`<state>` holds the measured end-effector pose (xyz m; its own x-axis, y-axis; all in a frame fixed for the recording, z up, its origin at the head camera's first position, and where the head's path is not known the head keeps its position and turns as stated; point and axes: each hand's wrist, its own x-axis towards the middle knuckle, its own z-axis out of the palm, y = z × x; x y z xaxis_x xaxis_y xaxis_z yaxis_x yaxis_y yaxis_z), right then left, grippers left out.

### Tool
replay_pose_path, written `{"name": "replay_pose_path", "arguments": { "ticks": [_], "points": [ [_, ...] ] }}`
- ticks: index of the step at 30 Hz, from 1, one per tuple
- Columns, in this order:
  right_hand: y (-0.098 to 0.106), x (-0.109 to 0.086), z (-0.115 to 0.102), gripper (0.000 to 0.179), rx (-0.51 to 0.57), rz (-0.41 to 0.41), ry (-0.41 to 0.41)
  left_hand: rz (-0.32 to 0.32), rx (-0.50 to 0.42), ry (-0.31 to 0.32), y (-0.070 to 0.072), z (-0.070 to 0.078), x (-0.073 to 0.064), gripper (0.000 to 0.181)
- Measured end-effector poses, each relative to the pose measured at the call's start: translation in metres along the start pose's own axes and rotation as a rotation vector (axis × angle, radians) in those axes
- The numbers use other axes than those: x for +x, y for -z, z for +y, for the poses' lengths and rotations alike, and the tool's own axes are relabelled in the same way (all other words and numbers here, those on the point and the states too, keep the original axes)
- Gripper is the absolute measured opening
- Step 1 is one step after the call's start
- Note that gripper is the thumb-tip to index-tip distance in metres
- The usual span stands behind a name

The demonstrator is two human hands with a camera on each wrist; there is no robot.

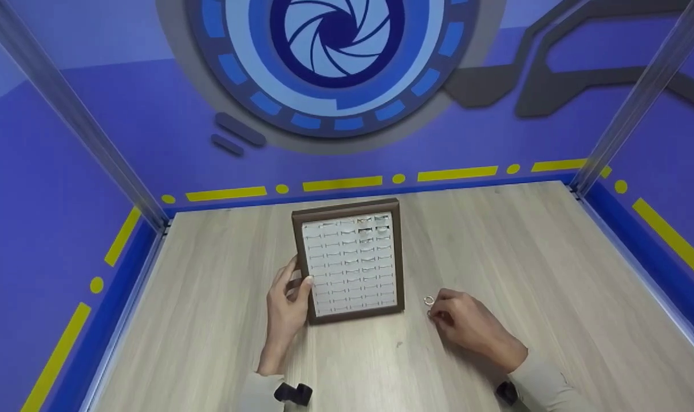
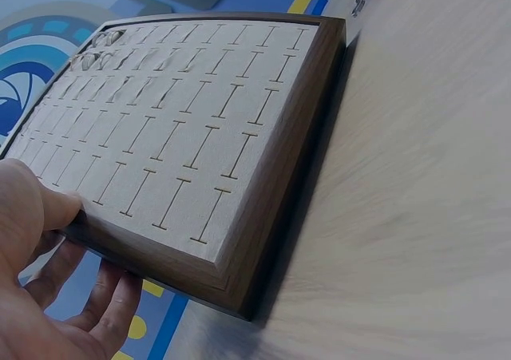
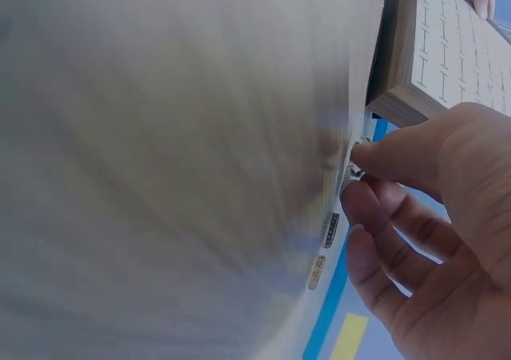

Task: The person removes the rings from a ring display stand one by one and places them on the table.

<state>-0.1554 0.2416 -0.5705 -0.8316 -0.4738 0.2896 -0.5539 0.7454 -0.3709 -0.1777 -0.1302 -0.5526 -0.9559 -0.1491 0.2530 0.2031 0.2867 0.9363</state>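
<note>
My left hand [image 1: 287,309] grips the left edge of a brown-framed ring display board [image 1: 353,297], thumb on the front and fingers behind. The board stands tilted on the table, its pale pad [image 2: 172,136] cut with rows of slots. Several rings [image 1: 382,220] sit in slots near its upper right corner. Right of the board, my right hand [image 1: 473,326] is low at the tabletop, thumb and fingertips pinching a ring [image 3: 357,169], partly hidden. Another ring [image 1: 429,300] is beside the fingertips. In the right wrist view, a dark patterned ring [image 3: 331,230] and a gold-toned ring [image 3: 317,272] lie farther along.
The light wood table [image 1: 209,274] carries the board and loose rings. Blue printed panels [image 1: 135,131] with yellow marks enclose its back and sides. Metal posts [image 1: 639,97] rise at both back corners. Dark straps [image 1: 293,394] circle the wrists.
</note>
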Motion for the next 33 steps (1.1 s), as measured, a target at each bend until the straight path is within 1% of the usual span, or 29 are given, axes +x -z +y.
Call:
{"name": "replay_pose_path", "arguments": {
  "ticks": [6,13,17,20,25,29,33],
  "points": [
    [-0.0001,0.0007,0.0008,0.017,0.001,-0.015,-0.003,0.003,0.008,0.017,-0.0006,0.0010,-0.0006,0.059],
    [0.0008,0.0003,0.0015,0.019,0.008,-0.015,0.006,0.005,0.003,-0.010,0.0001,0.0004,0.0001,0.057],
    [0.0019,-0.0005,0.0009,0.019,0.008,-0.055,-0.011,-0.003,-0.010,-0.015,0.0005,-0.0010,-0.0002,0.057],
    [0.0026,-0.0002,0.0003,0.017,0.007,-0.080,-0.022,-0.008,-0.009,0.001,0.0004,-0.0005,-0.0005,0.058],
    [0.0032,0.0001,-0.0006,0.016,0.000,-0.093,-0.036,-0.009,-0.006,0.028,-0.0001,0.0018,-0.0011,0.059],
    [0.0029,0.0007,-0.0012,0.015,-0.009,-0.089,-0.043,-0.008,-0.006,0.019,-0.0001,0.0022,-0.0007,0.059],
    [0.0031,0.0005,-0.0012,0.015,-0.020,-0.070,-0.029,-0.002,-0.007,0.007,0.0001,0.0005,-0.0002,0.059]
  ]
}}
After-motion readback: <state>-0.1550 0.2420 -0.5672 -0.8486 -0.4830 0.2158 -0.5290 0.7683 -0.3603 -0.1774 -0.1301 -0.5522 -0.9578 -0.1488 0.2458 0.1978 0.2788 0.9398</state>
